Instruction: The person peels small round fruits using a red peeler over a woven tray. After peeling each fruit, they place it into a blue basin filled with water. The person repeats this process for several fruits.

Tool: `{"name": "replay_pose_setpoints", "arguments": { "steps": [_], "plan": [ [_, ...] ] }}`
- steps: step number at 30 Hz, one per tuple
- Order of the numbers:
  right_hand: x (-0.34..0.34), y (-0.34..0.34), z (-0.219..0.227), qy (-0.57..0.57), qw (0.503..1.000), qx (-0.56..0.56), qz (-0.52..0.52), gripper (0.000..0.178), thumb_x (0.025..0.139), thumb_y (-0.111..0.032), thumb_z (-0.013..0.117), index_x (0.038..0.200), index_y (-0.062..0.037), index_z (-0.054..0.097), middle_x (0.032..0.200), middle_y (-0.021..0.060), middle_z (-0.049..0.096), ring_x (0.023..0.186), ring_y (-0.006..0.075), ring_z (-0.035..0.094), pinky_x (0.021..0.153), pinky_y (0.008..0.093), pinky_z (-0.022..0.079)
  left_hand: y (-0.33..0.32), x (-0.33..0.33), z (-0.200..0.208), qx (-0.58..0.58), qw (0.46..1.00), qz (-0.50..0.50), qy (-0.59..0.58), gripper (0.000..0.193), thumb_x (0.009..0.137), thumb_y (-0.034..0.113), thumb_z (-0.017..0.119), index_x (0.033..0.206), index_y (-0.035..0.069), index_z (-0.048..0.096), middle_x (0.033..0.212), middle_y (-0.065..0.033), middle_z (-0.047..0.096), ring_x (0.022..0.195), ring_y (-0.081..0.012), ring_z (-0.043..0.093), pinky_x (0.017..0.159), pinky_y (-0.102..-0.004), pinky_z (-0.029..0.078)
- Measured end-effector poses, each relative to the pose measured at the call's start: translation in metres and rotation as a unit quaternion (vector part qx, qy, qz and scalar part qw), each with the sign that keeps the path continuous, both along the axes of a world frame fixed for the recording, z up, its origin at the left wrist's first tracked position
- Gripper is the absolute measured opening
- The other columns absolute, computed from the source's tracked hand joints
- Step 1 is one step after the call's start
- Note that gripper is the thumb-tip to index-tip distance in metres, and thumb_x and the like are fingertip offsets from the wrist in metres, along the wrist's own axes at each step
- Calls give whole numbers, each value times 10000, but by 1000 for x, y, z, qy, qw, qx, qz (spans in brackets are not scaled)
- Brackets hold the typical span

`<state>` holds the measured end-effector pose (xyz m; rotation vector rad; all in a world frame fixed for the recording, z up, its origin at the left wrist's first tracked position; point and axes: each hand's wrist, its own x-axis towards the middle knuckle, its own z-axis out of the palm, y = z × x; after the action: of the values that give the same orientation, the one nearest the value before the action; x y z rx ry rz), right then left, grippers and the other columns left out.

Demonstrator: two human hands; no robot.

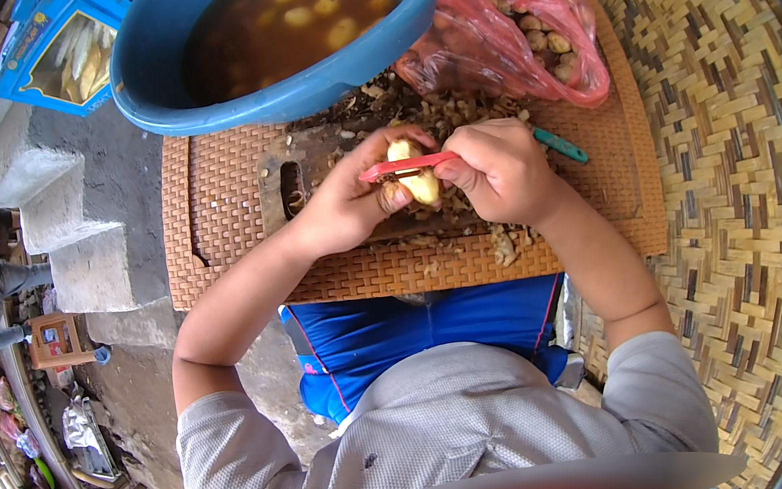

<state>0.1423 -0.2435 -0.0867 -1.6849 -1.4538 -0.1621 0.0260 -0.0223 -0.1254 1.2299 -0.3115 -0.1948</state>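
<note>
My left hand (353, 194) grips a small, partly peeled yellow potato (418, 180) over a dark cutting board (317, 154). My right hand (493, 168) holds a red peeler (405, 165) laid across the top of the potato. Brown peelings (462, 112) lie heaped on the board around and beyond both hands. A teal-handled tool (560, 145) sticks out just right of my right hand.
A blue basin (287, 88) of brown water with peeled potatoes stands at the far edge of the woven brown mat (214, 210). A pink plastic bag (510, 24) of unpeeled potatoes lies at the upper right. Woven bamboo wall (740, 142) at right; concrete steps (63, 213) at left.
</note>
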Motion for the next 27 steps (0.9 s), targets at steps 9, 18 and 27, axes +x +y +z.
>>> {"name": "replay_pose_setpoints", "arguments": {
  "steps": [9, 18, 27],
  "plan": [
    [17, -15, 6, 29, 999, 25, -1, 319, 1014, -200, 769, 801, -17, 617, 677, 153, 586, 561, 366, 591, 531, 438, 459, 0, 3, 8, 11, 1000, 17, 3, 690, 1078, 291, 727, 1606, 5, 387, 1329, -113, 704, 1220, -195, 687, 1093, -364, 514],
    [9, -7, 3, 6, 1000, -11, 10, 420, 999, -249, 781, 732, -36, 538, 639, 150, 541, 558, 373, 588, 523, 462, 441, 3, 2, 9, 49, 998, 33, -27, 590, 1081, 43, 664, 1614, 26, 409, 1374, -66, 634, 1264, -136, 621, 1118, -325, 482],
    [7, -2, -2, -12, 1000, 21, 2, 420, 1005, -294, 769, 756, -47, 538, 649, 139, 576, 575, 366, 623, 538, 454, 476, 1, 1, 7, -13, 1000, 2, 13, 731, 1040, 245, 778, 1610, 10, 386, 1400, -87, 630, 1236, -169, 650, 1091, -355, 518]
  ]
}}
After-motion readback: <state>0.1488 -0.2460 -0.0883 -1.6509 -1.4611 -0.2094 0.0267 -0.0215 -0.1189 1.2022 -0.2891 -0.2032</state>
